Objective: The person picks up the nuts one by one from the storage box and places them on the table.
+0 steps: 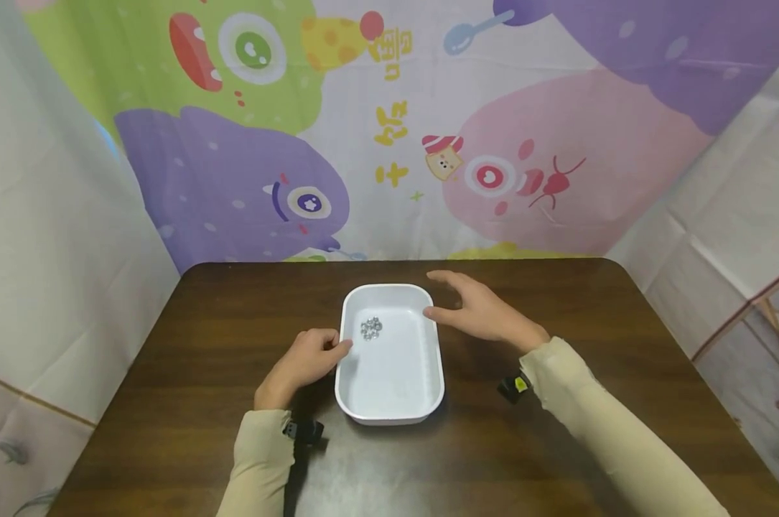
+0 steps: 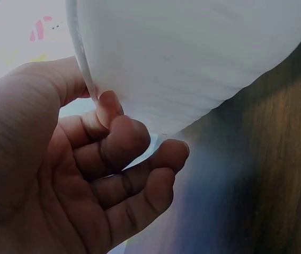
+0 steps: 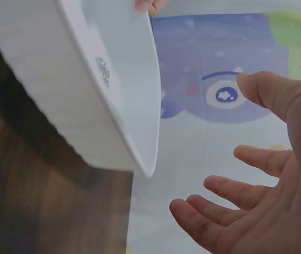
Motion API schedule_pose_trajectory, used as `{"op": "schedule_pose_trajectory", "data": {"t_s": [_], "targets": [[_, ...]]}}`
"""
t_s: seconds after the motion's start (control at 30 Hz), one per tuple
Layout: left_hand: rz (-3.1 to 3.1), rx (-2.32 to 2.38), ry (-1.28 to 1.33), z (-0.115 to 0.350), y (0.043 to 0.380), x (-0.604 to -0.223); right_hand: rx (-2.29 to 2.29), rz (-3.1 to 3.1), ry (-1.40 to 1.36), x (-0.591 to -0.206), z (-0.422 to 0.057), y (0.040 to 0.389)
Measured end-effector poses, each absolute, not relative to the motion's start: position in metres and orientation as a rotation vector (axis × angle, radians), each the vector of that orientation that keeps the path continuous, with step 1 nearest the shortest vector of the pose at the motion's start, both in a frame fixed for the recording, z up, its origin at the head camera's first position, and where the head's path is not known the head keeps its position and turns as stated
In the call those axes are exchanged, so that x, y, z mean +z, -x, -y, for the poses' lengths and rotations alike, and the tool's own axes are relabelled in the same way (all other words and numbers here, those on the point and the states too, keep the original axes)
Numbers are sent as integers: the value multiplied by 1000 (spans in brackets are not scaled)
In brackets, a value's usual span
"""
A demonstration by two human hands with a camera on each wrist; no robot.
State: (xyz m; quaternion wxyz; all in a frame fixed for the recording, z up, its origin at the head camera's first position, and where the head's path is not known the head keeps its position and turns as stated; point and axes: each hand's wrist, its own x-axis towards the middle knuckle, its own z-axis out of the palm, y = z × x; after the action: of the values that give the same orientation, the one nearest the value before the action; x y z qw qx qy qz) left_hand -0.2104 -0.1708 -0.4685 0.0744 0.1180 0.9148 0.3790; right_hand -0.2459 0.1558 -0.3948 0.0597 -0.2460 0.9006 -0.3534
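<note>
A white rectangular tray (image 1: 395, 373) with raised walls and rounded corners is in the middle of the head view. Inside it, toward the left, lies a cluster of small shiny silvery pieces (image 1: 371, 328), too small to name exactly. My left hand (image 1: 306, 357) pinches the tray's left rim, thumb over the edge and curled fingers against the outer wall (image 2: 193, 58). Beyond the right rim, my right hand (image 1: 482, 309) is spread with nothing in it. The right wrist view shows a gap between its fingers (image 3: 240, 191) and the tray.
Beneath is a dark brown wooden table (image 1: 247, 309) with rounded far corners. A cartoon-printed curtain (image 1: 402, 215) hangs behind its far edge, and pale cloths flank both sides. Each wrist wears a small black camera, the left one (image 1: 306, 431) near the tray's front left.
</note>
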Motion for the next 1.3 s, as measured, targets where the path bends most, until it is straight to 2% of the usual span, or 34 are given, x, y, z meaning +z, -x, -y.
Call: {"op": "schedule_pose_trajectory", "data": {"t_s": [0.63, 1.3], "targets": [[-2756, 1157, -345, 175, 209, -475, -1350, -2501, 727, -398, -100, 260], [-2740, 1178, -370, 170, 213, -473, -1521, -2450, 565, -416, -72, 264]]}}
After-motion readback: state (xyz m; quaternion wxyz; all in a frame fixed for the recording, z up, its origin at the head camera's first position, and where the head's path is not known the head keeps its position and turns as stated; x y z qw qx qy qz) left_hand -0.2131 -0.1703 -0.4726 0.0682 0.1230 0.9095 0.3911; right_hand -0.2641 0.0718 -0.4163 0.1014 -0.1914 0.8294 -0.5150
